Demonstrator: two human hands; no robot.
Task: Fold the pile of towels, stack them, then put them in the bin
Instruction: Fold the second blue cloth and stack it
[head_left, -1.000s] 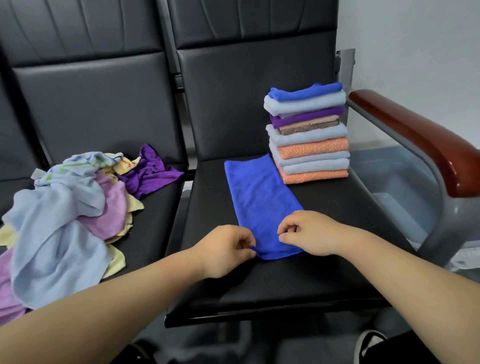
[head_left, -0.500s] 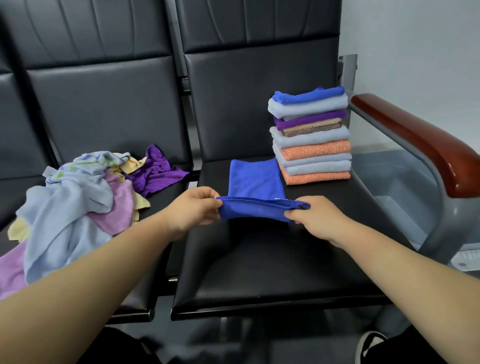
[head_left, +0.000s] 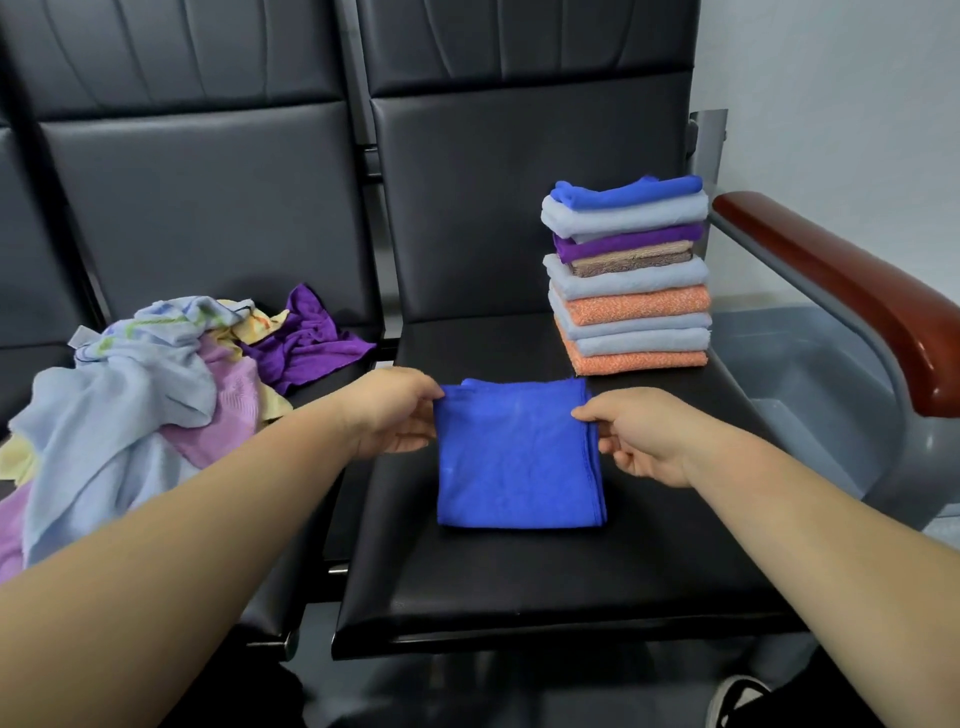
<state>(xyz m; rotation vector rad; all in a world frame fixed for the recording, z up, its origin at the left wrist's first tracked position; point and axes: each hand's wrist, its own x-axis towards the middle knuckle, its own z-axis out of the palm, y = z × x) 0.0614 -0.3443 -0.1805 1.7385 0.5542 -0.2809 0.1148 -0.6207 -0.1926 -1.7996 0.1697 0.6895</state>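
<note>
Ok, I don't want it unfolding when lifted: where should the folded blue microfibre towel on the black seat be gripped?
Its left and right edges, coming in from both sides, clamped from above and below. The folded blue microfibre towel lies flat in loose layers, hems stacked along its right edge; squeezing them together should keep it folded.

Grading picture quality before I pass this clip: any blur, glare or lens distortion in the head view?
Head view: soft, even light, only a dull sheen on the seat; the wide-angle lens bows the seat backs toward the frame edges; the blue towel, the left hand and the right hand are sharp, with no motion blur; the stack is crisp too.
</note>
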